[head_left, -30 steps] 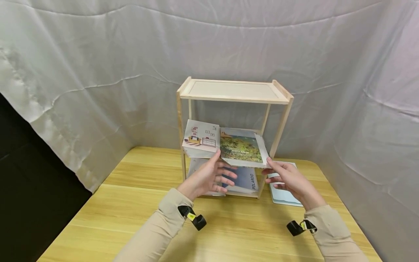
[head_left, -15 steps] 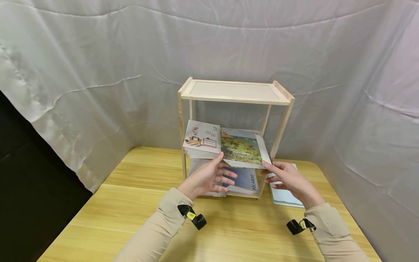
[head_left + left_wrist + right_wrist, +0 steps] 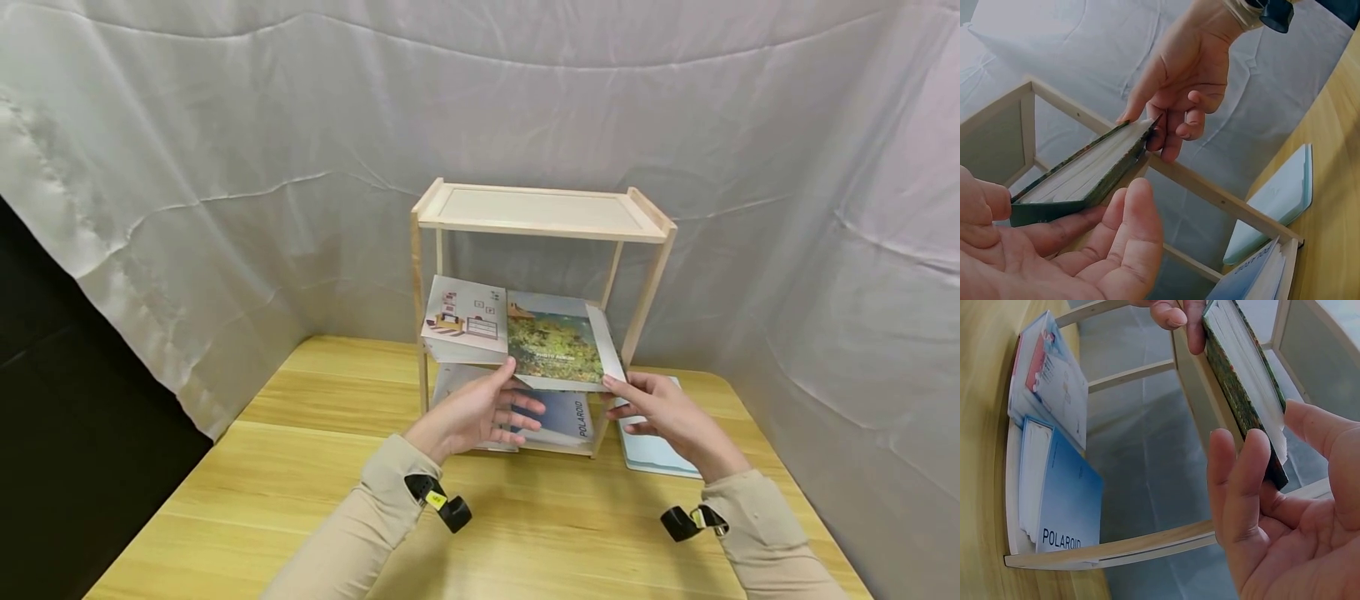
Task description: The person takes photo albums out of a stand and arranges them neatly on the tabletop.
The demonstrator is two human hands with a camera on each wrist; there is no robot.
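A photo album [image 3: 558, 342] with a painted garden cover lies on the middle shelf, its front edge jutting out past the shelf. My left hand [image 3: 476, 412] pinches its front left corner, thumb on the cover and fingers underneath, the other fingers spread. At the front right corner, my right hand [image 3: 667, 417] grips it the same way. The left wrist view shows the album's page edges [image 3: 1085, 178] between both hands. Beside it on the same shelf is a white album [image 3: 467, 310] with a furniture drawing on its cover.
The wooden rack [image 3: 543, 208] stands on a wooden table [image 3: 315, 400]. On its bottom shelf are a blue album marked POLAROID [image 3: 1069, 500] and a paler album [image 3: 1054, 381]. A light blue book [image 3: 1275, 203] lies right of the rack. Grey curtain [image 3: 300, 208] surrounds the table.
The photo album has come slightly forward, toward me, over the shelf's front. Both hands have drawn back a little with it, and the right thumb sits a bit farther left.
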